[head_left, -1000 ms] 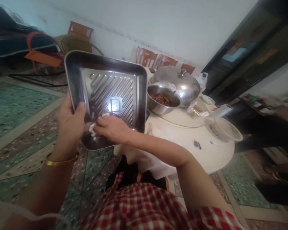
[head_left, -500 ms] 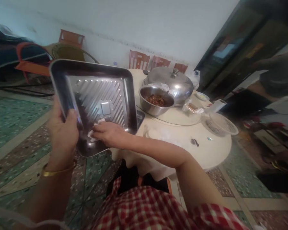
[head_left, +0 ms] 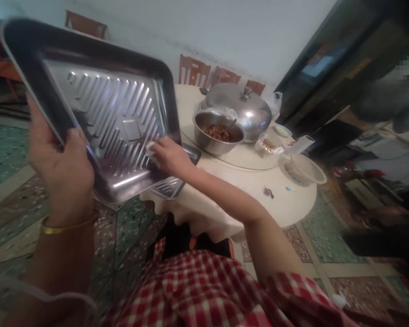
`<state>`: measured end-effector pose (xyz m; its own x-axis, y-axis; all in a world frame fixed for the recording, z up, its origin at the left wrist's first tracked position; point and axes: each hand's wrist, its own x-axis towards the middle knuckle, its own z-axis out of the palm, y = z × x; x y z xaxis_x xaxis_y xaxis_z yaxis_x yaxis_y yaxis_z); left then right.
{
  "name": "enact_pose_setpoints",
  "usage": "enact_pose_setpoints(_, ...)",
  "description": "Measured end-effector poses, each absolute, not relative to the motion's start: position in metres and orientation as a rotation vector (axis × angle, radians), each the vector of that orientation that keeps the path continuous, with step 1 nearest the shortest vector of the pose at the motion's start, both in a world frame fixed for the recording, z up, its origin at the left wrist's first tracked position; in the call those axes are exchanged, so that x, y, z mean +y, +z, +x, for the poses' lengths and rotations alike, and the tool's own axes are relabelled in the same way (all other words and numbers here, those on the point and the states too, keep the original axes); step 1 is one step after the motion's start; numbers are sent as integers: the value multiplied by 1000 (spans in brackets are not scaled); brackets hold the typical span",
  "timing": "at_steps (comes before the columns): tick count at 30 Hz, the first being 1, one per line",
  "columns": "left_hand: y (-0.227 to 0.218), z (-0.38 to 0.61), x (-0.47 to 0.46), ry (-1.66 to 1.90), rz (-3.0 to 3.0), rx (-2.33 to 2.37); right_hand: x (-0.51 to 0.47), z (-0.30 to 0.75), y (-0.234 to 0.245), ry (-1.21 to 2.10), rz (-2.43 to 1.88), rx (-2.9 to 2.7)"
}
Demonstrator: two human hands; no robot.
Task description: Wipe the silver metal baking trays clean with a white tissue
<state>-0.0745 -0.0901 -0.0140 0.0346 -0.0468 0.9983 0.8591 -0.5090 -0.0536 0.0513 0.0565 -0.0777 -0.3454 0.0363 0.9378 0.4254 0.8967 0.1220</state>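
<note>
Left hand [head_left: 59, 170] clamped on the edge of a steel tray [head_left: 98, 113] tilted up beside the table [head_left: 258, 200], right hand [head_left: 168, 154] pressing what looks like a white cloth [head_left: 150, 147] against its ridged bottom, fingers curled

No words, numbers or signs can be read anywhere. The metal tray [head_left: 115, 122] has only raised lines and a small square stamped in it, no letters. The little packets [head_left: 268, 146] on the table [head_left: 258, 200], past the right hand [head_left: 168, 154], are too blurry to read.
</note>
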Motion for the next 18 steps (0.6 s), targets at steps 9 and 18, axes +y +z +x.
enact_pose_setpoints(9, -22, -77, -74, -1505, -1634, -749, 1, 20, -117, -58, -172, -2067)
enact_pose_setpoints(18, -21, -90, -76, -1521, -1599, -771, -8, 54, -105, 99, 244, -2354)
